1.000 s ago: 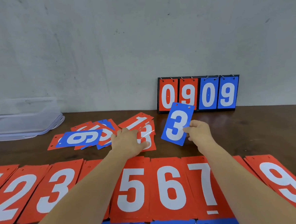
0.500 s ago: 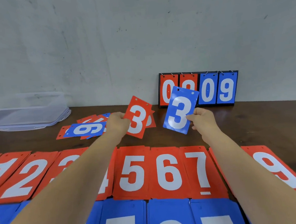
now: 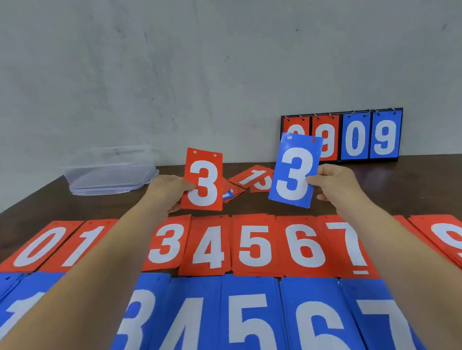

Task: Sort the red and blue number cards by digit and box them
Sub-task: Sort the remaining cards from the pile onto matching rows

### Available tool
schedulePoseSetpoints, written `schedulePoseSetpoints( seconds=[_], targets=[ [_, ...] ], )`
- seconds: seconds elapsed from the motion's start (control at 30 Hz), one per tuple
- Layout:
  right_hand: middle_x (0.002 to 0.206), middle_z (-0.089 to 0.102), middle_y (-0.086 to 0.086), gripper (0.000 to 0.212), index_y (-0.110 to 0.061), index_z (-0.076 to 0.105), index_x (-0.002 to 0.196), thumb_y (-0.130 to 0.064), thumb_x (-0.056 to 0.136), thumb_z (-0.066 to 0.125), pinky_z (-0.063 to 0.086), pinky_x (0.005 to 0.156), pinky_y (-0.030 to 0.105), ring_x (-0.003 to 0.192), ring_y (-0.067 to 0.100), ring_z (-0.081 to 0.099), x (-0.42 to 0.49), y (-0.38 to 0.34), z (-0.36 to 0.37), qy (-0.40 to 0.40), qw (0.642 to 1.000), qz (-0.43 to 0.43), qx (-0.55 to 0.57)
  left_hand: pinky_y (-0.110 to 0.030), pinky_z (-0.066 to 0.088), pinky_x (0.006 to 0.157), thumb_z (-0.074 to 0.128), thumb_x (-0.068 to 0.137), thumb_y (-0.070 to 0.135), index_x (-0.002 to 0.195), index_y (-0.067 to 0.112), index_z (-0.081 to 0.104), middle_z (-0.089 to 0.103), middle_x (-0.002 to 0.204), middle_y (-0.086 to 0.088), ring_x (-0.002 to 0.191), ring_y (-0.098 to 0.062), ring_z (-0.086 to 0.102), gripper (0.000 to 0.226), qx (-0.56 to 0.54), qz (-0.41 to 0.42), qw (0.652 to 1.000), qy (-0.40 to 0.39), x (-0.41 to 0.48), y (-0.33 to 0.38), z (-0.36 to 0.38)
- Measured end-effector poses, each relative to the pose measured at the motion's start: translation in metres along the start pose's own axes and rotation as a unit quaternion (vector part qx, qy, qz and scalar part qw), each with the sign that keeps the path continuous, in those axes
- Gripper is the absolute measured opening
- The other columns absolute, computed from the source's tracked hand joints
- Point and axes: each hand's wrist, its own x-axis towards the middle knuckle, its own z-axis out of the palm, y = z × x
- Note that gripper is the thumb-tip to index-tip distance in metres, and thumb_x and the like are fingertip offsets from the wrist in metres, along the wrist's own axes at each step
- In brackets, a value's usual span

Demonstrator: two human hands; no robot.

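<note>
My left hand (image 3: 168, 191) pinches a red 3 card (image 3: 203, 180) upright above the table. My right hand (image 3: 334, 182) pinches a blue 3 card (image 3: 295, 171), tilted slightly right. Below them runs a row of red digit piles, among them the red 3 pile (image 3: 167, 246) and the red 4 pile (image 3: 209, 248). Nearer to me lies a row of blue digit piles; the blue 3 pile (image 3: 137, 318) is partly hidden by my left forearm. A small heap of unsorted cards (image 3: 255, 180) lies behind the two held cards.
A clear plastic box (image 3: 109, 171) with its lid stands at the back left on the dark wooden table (image 3: 430, 182). A flip scoreboard (image 3: 358, 137) showing 0909 leans against the grey wall at the back right.
My left hand has picked the red 3 card off the loose heap and turned it upright. The blue 3 card has stayed up in my right hand. The view has tilted down and left.
</note>
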Motion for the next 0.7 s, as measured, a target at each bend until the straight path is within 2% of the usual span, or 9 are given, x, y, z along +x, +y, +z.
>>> schedulePoseSetpoints(
  seconds=[0.13, 0.23, 0.33, 0.4, 0.47, 0.53, 0.6, 0.63, 0.7],
  targets=[
    [0.095, 0.065, -0.001, 0.007, -0.014, 0.060, 0.084, -0.012, 0.091, 0.064, 0.047, 0.060, 0.023, 0.088, 0.014, 0.061, -0.022, -0.010, 0.014, -0.017, 1.000, -0.008, -0.006, -0.026, 0.038, 0.055, 0.069, 0.085, 0.015, 0.099, 0.003, 0.069, 0.065, 0.082, -0.014, 0.063, -0.020, 0.051, 0.018, 0.017, 0.006, 1.000, -0.018, -0.002, -0.013, -0.041],
    [0.098, 0.068, 0.002, 0.006, -0.015, 0.062, 0.085, -0.014, 0.090, 0.065, 0.046, 0.058, 0.024, 0.090, 0.018, 0.064, -0.042, -0.018, 0.028, -0.020, 1.000, -0.003, 0.000, -0.025, 0.038, 0.052, 0.071, 0.085, 0.015, 0.087, 0.006, 0.069, 0.064, 0.064, -0.008, 0.051, -0.016, 0.046, 0.010, 0.051, 0.002, 0.998, -0.032, -0.004, -0.024, -0.072],
    [0.094, 0.069, 0.002, 0.009, -0.014, 0.063, 0.093, -0.019, 0.088, 0.068, 0.047, 0.054, 0.022, 0.081, 0.014, 0.067, -0.065, -0.025, 0.049, -0.014, 1.000, 0.013, -0.001, -0.028, 0.044, 0.057, 0.073, 0.083, 0.013, 0.087, 0.000, 0.068, 0.066, 0.074, -0.018, 0.057, -0.020, 0.052, 0.014, 0.047, -0.013, 0.997, -0.063, -0.003, -0.038, -0.099],
    [0.091, 0.070, 0.003, 0.007, -0.015, 0.064, 0.091, -0.017, 0.087, 0.069, 0.049, 0.050, 0.020, 0.074, 0.012, 0.068, -0.083, -0.027, 0.063, -0.013, 1.000, 0.021, 0.010, -0.023, 0.042, 0.049, 0.073, 0.083, 0.011, 0.082, 0.002, 0.066, 0.061, 0.072, -0.016, 0.051, -0.015, 0.047, 0.011, 0.057, -0.016, 0.994, -0.091, -0.005, -0.046, -0.112],
    [0.087, 0.071, 0.002, 0.008, -0.015, 0.065, 0.091, -0.013, 0.085, 0.070, 0.048, 0.044, 0.016, 0.068, 0.010, 0.068, -0.102, -0.030, 0.076, -0.009, 0.999, 0.031, 0.030, -0.021, 0.042, 0.048, 0.073, 0.083, 0.011, 0.084, 0.002, 0.068, 0.062, 0.073, -0.014, 0.052, -0.015, 0.047, 0.011, 0.065, -0.017, 0.991, -0.117, -0.006, -0.053, -0.121],
    [0.086, 0.071, 0.000, 0.014, -0.014, 0.066, 0.098, -0.012, 0.084, 0.071, 0.050, 0.047, 0.018, 0.068, 0.009, 0.069, -0.121, -0.032, 0.086, 0.000, 0.999, 0.040, 0.031, -0.022, 0.048, 0.054, 0.074, 0.083, 0.011, 0.083, 0.003, 0.068, 0.067, 0.076, -0.012, 0.058, -0.016, 0.053, 0.010, 0.058, -0.020, 0.988, -0.140, -0.007, -0.058, -0.123],
    [0.089, 0.072, 0.003, 0.020, -0.012, 0.066, 0.104, -0.011, 0.084, 0.071, 0.053, 0.054, 0.024, 0.070, 0.011, 0.070, -0.139, -0.033, 0.095, 0.008, 0.999, 0.047, 0.023, -0.027, 0.056, 0.066, 0.076, 0.081, 0.014, 0.088, 0.004, 0.070, 0.073, 0.085, -0.011, 0.071, -0.022, 0.065, 0.014, 0.068, -0.021, 0.986, -0.149, -0.006, -0.063, -0.122],
    [0.090, 0.072, 0.005, 0.020, -0.010, 0.066, 0.105, -0.010, 0.085, 0.070, 0.053, 0.053, 0.023, 0.065, 0.008, 0.069, -0.149, -0.034, 0.099, 0.010, 0.999, 0.048, 0.023, -0.027, 0.058, 0.065, 0.077, 0.080, 0.015, 0.091, 0.004, 0.070, 0.074, 0.088, -0.011, 0.075, -0.022, 0.067, 0.017, 0.077, -0.018, 0.985, -0.152, -0.005, -0.065, -0.120],
    [0.083, 0.070, 0.005, 0.019, -0.010, 0.064, 0.104, -0.009, 0.086, 0.068, 0.046, 0.043, 0.015, 0.048, 0.001, 0.063, -0.168, -0.037, 0.107, 0.013, 0.998, 0.056, 0.025, -0.022, 0.054, 0.055, 0.078, 0.079, 0.016, 0.094, 0.003, 0.070, 0.074, 0.094, -0.011, 0.068, -0.017, 0.066, 0.021, 0.095, -0.002, 0.982, -0.163, -0.006, -0.069, -0.116]
  ],
)
